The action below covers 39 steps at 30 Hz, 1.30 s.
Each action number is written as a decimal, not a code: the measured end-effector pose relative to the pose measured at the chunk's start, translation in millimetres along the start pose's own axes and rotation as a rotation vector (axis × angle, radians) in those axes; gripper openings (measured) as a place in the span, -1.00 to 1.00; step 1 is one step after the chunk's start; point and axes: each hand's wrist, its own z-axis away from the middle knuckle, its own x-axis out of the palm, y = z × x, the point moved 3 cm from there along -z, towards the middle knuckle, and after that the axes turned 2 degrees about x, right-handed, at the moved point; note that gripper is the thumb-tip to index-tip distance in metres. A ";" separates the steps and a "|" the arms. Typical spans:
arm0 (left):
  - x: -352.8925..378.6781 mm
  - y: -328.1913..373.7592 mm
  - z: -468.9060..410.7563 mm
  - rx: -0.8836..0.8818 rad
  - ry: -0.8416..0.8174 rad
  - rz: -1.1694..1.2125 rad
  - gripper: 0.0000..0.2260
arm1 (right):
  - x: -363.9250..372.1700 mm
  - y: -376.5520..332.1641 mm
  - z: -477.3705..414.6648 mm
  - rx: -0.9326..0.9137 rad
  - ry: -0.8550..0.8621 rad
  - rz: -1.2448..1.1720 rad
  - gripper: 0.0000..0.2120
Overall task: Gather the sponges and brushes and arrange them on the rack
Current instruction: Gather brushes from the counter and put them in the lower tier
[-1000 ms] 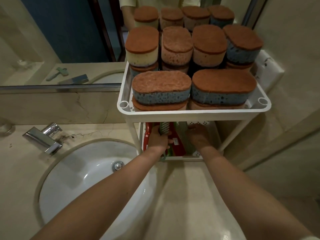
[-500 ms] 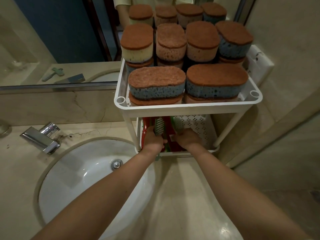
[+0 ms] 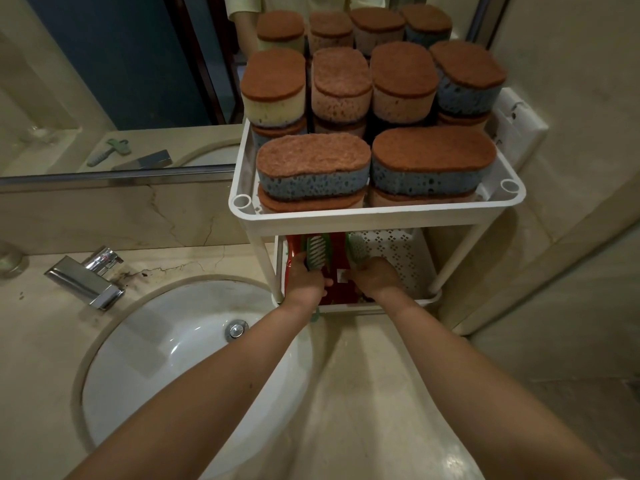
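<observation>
Because sponges (image 3: 433, 161) fill the top shelf (image 3: 377, 218) of the rack (image 3: 462, 254), the left hand (image 3: 306, 282) grips a green brush (image 3: 317, 252) and the right hand (image 3: 375, 278) seemingly grips a second brush (image 3: 356, 251) on the lower shelf (image 3: 398, 251).

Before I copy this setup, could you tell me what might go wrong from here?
The sponges are stacked well above the rim of the rack; a knock from below could topple them.
The green brush in the left hand overhangs the lower shelf beside the sink and might fall in.

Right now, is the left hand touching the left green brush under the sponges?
Touching. The head view shows the left hand gripping the left green brush, fingers curled round its lower end.
</observation>
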 end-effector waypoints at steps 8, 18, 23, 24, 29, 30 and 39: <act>3.3 2.2 -1.4 -0.080 -0.008 0.099 -0.76 | -1.4 -2.3 2.4 -0.013 0.022 -0.047 -0.63; 21.7 17.6 -3.4 -0.007 -0.062 0.222 -0.76 | -8.0 -9.2 4.1 -0.096 0.113 -0.526 -0.76; 40.9 21.6 -3.4 -0.032 -0.085 0.256 -0.79 | -18.7 -6.1 7.5 -0.088 0.112 -0.718 -0.88; 45.5 22.3 -2.7 -0.046 -0.104 0.254 -0.81 | -22.3 -4.0 7.2 -0.080 0.113 -0.731 -0.89; 62.3 26.5 -4.2 -0.094 -0.125 0.344 -0.84 | -36.7 6.9 1.5 -0.041 0.158 -0.769 -0.88; 65.1 28.1 -4.7 -0.096 -0.134 0.350 -0.84 | -38.3 8.6 -0.2 -0.046 0.175 -0.749 -0.86; 62.6 22.0 -5.4 0.033 -0.133 0.024 -0.84 | -44.1 18.9 -17.9 -0.099 0.300 -0.183 -0.89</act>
